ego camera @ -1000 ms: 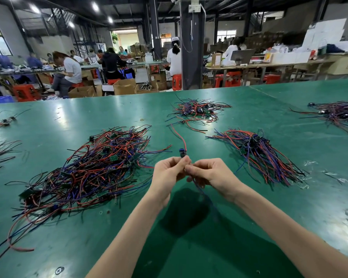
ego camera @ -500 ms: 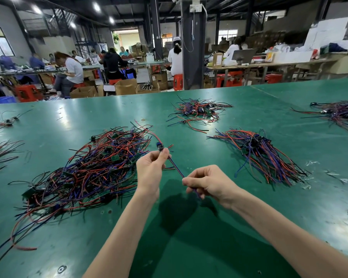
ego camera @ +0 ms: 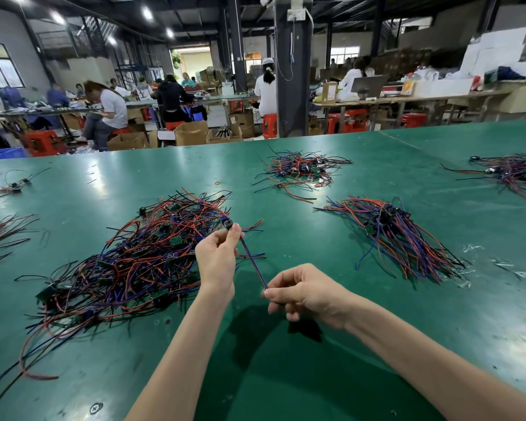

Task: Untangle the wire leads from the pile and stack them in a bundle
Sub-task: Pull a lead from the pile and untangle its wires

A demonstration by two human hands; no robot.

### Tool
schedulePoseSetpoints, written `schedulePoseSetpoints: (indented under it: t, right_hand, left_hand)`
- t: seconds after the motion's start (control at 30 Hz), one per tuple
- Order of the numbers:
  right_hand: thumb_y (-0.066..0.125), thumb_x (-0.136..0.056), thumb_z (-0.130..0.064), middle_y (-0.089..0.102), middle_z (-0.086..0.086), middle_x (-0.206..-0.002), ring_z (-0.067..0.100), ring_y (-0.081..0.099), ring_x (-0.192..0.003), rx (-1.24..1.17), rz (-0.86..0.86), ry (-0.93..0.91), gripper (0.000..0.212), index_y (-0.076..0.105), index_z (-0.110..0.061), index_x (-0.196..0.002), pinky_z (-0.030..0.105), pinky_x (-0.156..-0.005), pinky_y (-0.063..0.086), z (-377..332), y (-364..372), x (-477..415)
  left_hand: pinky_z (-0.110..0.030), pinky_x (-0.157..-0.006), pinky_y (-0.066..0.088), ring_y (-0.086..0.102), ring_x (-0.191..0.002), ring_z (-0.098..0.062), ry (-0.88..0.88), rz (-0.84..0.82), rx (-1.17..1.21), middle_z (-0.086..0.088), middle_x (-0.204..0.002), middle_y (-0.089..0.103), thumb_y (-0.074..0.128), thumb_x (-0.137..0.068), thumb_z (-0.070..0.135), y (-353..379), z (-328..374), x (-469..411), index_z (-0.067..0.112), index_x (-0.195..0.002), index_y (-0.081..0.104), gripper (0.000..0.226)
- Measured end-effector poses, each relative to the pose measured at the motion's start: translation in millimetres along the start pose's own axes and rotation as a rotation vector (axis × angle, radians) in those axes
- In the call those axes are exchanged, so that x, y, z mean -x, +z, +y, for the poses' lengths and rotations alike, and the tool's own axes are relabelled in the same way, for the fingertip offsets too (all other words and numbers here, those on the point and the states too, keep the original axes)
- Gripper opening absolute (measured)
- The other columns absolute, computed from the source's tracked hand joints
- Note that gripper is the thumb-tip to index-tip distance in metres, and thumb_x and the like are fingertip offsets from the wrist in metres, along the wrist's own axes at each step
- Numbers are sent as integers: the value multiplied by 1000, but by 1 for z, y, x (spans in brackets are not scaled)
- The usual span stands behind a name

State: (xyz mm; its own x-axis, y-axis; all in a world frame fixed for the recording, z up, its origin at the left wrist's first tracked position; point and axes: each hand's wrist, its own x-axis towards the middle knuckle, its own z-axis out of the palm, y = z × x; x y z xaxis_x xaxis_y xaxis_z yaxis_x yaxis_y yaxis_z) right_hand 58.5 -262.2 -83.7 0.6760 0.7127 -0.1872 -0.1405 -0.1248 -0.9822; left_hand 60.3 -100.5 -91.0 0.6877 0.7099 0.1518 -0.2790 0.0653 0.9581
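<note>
A big tangled pile (ego camera: 134, 262) of red, blue and black wire leads with small green boards lies on the green table at centre left. My left hand (ego camera: 217, 262) pinches the small dark connector end of one wire lead (ego camera: 252, 262) just beside the pile's right edge. The lead runs taut down to my right hand (ego camera: 307, 293), which pinches its other end above the table. To the right lies a combed bundle (ego camera: 407, 238) of leads with their ends fanned toward me.
A smaller tangle (ego camera: 301, 171) lies farther back at centre, another pile (ego camera: 516, 174) at the far right, and loose leads (ego camera: 0, 235) at the left edge. Bits of clear scrap (ego camera: 504, 265) lie right of the bundle. People work at benches beyond the green table (ego camera: 286, 375).
My hands have drawn apart: the left went left and up toward the pile with the connector, the right slid down the lead toward me, so the lead is now stretched between them.
</note>
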Motion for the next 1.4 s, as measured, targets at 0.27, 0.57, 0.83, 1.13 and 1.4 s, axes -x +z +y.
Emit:
schedulePoseSetpoints:
  t: [0.27,0.57,0.83,1.13,1.4]
  right_hand:
    - [57,-93,-4,54,3,-48,7,36,-34,-6,32,-16,14,46,-8,-84,18,-35,35,7,11,0]
    - [33,-85,-64,72,20,-88,22,64,-69,123,-74,-51,61,62,-14,-106,28,-58,46,-10,-10,2]
    - [68,-76,-30,68,6,-66,8,52,-47,-43,194,-180,22,70,-8,-73,16,-43,37,-9,-27,-8]
    - [65,-86,-6,62,0,-52,2,43,-39,-51,236,-120,15,64,-3,-71,13,-38,33,-6,-27,-10]
    - [68,-82,-6,63,2,-52,4,42,-38,-94,229,-51,19,65,-9,-64,17,-40,31,-6,-27,-10]
  left_hand:
    - [-25,-58,33,33,-54,-11,-7,-5,-21,-1,-62,45,64,-90,18,-1,1,0,14,-62,65,29]
    - [-14,-49,41,41,-47,-5,-220,-237,171,-1,-58,51,60,-90,11,-2,13,2,6,-68,64,23]
    - [-17,-54,38,40,-50,-8,-282,-459,50,-2,-59,50,63,-87,12,15,8,27,8,-68,63,19]
    - [-14,-54,36,41,-51,-5,-156,-405,-48,-5,-65,63,67,-85,12,21,-3,39,10,-66,68,18]
    - [-7,-54,39,49,-49,3,9,-320,-119,6,-57,64,68,-85,10,24,-7,38,8,-66,68,19]
